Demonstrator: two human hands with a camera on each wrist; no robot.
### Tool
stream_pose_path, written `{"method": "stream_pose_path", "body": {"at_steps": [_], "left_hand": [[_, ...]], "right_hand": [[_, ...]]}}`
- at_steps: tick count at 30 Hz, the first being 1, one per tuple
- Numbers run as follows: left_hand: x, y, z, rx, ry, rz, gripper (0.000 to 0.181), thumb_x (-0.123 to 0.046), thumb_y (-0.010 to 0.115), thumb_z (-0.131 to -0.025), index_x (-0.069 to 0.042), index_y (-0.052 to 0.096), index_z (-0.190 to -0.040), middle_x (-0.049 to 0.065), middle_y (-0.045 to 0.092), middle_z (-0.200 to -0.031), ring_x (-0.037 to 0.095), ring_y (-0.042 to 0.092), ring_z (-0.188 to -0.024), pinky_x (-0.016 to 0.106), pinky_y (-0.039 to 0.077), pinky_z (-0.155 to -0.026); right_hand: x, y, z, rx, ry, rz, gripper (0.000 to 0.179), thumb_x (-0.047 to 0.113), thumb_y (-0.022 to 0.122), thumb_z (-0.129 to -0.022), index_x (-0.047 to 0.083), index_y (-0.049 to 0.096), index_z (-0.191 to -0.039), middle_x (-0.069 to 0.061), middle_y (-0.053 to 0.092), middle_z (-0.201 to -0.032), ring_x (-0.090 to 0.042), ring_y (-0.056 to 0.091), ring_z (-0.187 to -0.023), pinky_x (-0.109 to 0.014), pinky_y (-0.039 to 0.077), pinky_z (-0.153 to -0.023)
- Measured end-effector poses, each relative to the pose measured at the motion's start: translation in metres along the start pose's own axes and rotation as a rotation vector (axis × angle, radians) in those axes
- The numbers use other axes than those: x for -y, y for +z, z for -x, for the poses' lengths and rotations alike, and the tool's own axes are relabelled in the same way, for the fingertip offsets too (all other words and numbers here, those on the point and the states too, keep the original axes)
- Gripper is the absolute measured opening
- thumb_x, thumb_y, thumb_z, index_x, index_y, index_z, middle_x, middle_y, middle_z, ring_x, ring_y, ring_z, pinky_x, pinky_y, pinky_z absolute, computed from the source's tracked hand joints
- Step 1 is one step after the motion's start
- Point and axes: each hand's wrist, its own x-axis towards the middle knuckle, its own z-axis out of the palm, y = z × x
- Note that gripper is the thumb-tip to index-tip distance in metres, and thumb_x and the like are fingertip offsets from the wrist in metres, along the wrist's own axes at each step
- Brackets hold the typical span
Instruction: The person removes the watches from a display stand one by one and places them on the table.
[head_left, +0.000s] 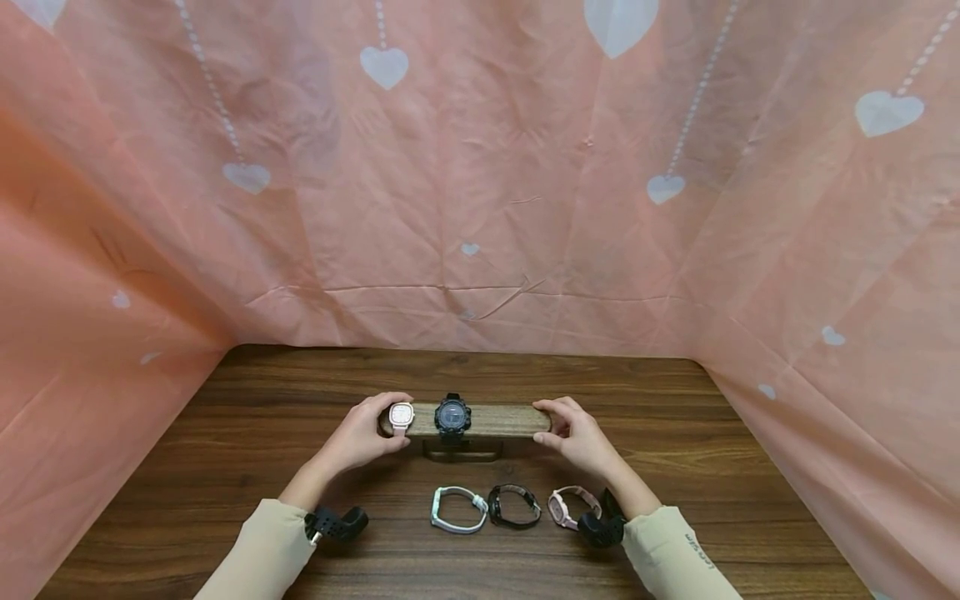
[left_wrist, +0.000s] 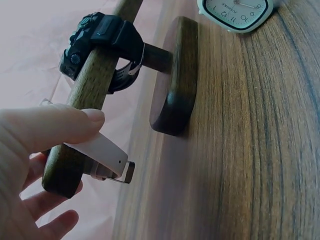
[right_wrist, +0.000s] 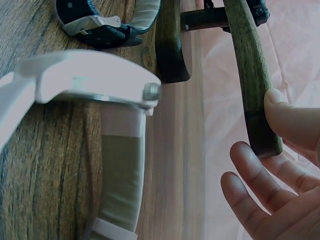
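Observation:
A wooden T-bar watch stand stands on the table, its bar running left to right above a flat base. My left hand grips the bar's left end, thumb in front and fingers behind. Beside that thumb a pale pink watch hangs on the bar, its strap partly under the thumb. Further along, a chunky black watch is looped around the bar near its middle. At the opposite end, my right hand holds the bar between thumb and fingers.
In front of the stand, a mint-green watch, a black watch and a pink watch lie in a row on the wooden table. Pink cloth with white hearts hangs behind and at both sides.

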Motion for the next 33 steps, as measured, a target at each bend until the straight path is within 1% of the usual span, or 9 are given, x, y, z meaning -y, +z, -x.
{"method": "stream_pose_path", "body": {"at_steps": [5, 8, 12, 16, 24, 29, 33], "left_hand": [[0.002, 0.001, 0.0, 0.003, 0.001, 0.033, 0.052, -0.005, 0.079, -0.068, -0.006, 0.059, -0.117, 0.002, 0.061, -0.107, 0.016, 0.058, -0.092, 0.038, 0.049, -0.078], [0.003, 0.001, 0.001, 0.003, -0.001, 0.036, 0.054, -0.005, 0.08, -0.067, -0.006, 0.059, -0.117, 0.002, 0.061, -0.108, 0.015, 0.058, -0.092, 0.037, 0.049, -0.078], [0.006, 0.001, 0.001, 0.014, -0.02, 0.049, 0.055, -0.007, 0.08, -0.068, -0.008, 0.059, -0.119, 0.001, 0.061, -0.109, 0.015, 0.058, -0.092, 0.035, 0.049, -0.077], [0.007, 0.0, 0.002, 0.029, -0.032, 0.061, 0.055, -0.007, 0.079, -0.069, -0.008, 0.058, -0.12, 0.002, 0.06, -0.11, 0.014, 0.057, -0.091, 0.033, 0.049, -0.075], [0.008, -0.002, 0.003, 0.03, -0.013, 0.062, 0.056, -0.006, 0.078, -0.069, -0.009, 0.058, -0.121, 0.003, 0.061, -0.111, 0.013, 0.056, -0.088, 0.03, 0.047, -0.073], [0.01, -0.005, 0.005, 0.031, -0.032, 0.082, 0.057, -0.006, 0.078, -0.069, -0.009, 0.058, -0.121, 0.002, 0.061, -0.114, 0.014, 0.056, -0.093, 0.034, 0.048, -0.079], [0.013, -0.006, 0.007, 0.025, -0.029, 0.101, 0.057, -0.007, 0.08, -0.069, -0.008, 0.058, -0.121, 0.003, 0.06, -0.116, 0.017, 0.056, -0.102, 0.041, 0.048, -0.086]], "right_hand": [[-0.001, 0.0, 0.001, -0.005, -0.002, 0.001, 0.046, 0.004, 0.075, -0.076, 0.002, 0.06, -0.119, -0.006, 0.054, -0.1, -0.009, 0.053, -0.07, -0.023, 0.047, -0.061], [-0.001, 0.001, 0.001, -0.01, -0.011, 0.005, 0.046, 0.004, 0.075, -0.076, 0.001, 0.06, -0.119, -0.006, 0.055, -0.1, -0.009, 0.053, -0.07, -0.023, 0.047, -0.061], [-0.001, 0.001, 0.001, -0.012, -0.016, 0.003, 0.046, 0.005, 0.075, -0.076, 0.001, 0.06, -0.119, -0.007, 0.055, -0.101, -0.009, 0.053, -0.07, -0.023, 0.047, -0.06], [0.0, 0.0, 0.001, -0.006, 0.001, -0.001, 0.047, 0.005, 0.075, -0.076, 0.002, 0.059, -0.12, -0.005, 0.055, -0.102, -0.009, 0.053, -0.071, -0.023, 0.047, -0.061], [0.0, 0.0, 0.001, -0.003, 0.008, 0.002, 0.046, 0.007, 0.075, -0.077, 0.004, 0.06, -0.12, -0.004, 0.054, -0.101, -0.011, 0.053, -0.072, -0.023, 0.046, -0.06], [0.0, 0.0, 0.001, -0.002, 0.009, 0.002, 0.046, 0.007, 0.075, -0.077, 0.004, 0.06, -0.12, -0.005, 0.054, -0.101, -0.01, 0.054, -0.072, -0.023, 0.046, -0.06], [0.0, 0.0, 0.001, -0.004, 0.011, 0.003, 0.046, 0.006, 0.075, -0.077, 0.004, 0.06, -0.12, -0.005, 0.055, -0.101, -0.011, 0.054, -0.072, -0.024, 0.046, -0.06]]}}
